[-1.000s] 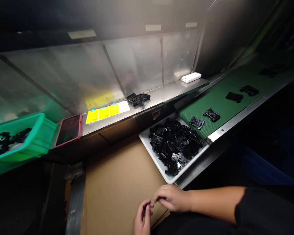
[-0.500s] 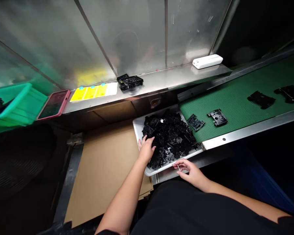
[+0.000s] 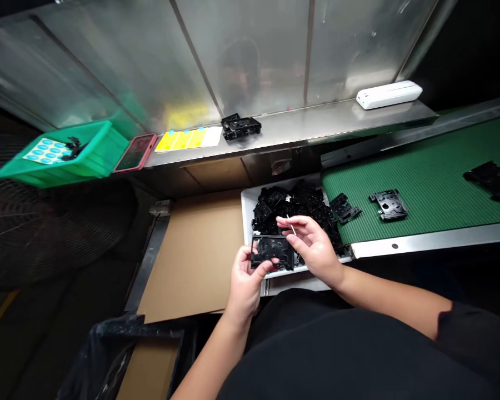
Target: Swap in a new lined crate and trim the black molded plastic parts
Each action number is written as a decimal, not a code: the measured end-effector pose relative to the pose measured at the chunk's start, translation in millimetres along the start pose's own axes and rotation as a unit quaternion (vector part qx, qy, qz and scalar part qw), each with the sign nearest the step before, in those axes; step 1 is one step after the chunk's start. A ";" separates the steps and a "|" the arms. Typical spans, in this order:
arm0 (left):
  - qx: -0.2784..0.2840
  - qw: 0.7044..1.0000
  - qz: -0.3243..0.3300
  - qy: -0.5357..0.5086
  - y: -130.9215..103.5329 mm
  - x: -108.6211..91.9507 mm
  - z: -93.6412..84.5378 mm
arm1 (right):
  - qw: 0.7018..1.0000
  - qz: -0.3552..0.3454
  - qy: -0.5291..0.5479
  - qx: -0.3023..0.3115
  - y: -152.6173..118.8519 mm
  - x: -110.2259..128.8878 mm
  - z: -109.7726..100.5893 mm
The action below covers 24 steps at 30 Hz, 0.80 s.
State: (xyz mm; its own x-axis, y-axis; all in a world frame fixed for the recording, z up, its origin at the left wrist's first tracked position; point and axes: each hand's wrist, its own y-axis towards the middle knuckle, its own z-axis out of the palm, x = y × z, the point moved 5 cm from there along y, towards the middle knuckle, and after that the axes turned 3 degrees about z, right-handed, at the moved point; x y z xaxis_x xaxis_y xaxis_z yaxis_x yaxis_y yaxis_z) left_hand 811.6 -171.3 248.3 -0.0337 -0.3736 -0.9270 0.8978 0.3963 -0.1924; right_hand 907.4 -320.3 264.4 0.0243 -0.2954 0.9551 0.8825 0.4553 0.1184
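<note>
A flat black plastic part (image 3: 271, 251) is held by its left side in my left hand (image 3: 246, 278), above the near edge of a white tray (image 3: 247, 214). My right hand (image 3: 314, 247) pinches a thin pale stick (image 3: 290, 225) just right of and above that part. Many similar black parts (image 3: 306, 197) are heaped in the tray under both hands. On the green conveyor belt (image 3: 425, 166), one black part (image 3: 345, 209) lies by the tray's right side and another (image 3: 389, 204) is a little farther right.
Brown cardboard sheets (image 3: 191, 250) lie left of the tray. The metal shelf (image 3: 308, 128) behind holds black parts (image 3: 240, 128), yellow labels (image 3: 182, 139) and a white device (image 3: 388, 94). Farther left are a red-edged phone (image 3: 136, 153), a green bin (image 3: 79, 169) and a fan (image 3: 45, 222).
My left hand has come up from the heap with a black part in it. My right hand has moved up and over the tray with the stick. The view has shifted left.
</note>
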 end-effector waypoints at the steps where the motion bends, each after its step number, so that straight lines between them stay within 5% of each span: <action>1: 0.004 1.000 -0.003 -0.012 -8.3 -4.6 4.7 | 0.999 0.007 0.028 0.022 2.3 4.9 10.1; 5: 0.016 0.997 -0.011 -0.077 -30.0 -20.9 7.2 | 0.994 0.014 0.076 0.075 -0.1 21.9 38.0; 12: -0.001 0.993 -0.005 -0.114 -42.3 -39.8 -20.8 | 0.992 -0.035 0.043 0.117 -6.8 42.1 65.3; 20: -0.018 0.994 0.006 -0.103 -44.3 -54.2 -45.5 | 0.994 -0.097 0.003 0.042 -10.7 54.5 74.7; 24: -0.016 0.994 0.007 -0.103 -46.4 -56.3 -56.1 | 0.990 -0.085 -0.020 0.113 -11.2 59.7 99.1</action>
State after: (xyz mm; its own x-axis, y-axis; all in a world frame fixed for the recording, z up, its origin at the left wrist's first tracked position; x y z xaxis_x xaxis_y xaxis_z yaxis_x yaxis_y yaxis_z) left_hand 747.2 -121.6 291.3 0.0719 -0.5312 -0.8442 0.8826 0.4282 -0.1943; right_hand 852.4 -259.8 347.0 -0.1378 -0.3531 0.9254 0.7446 0.5792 0.3318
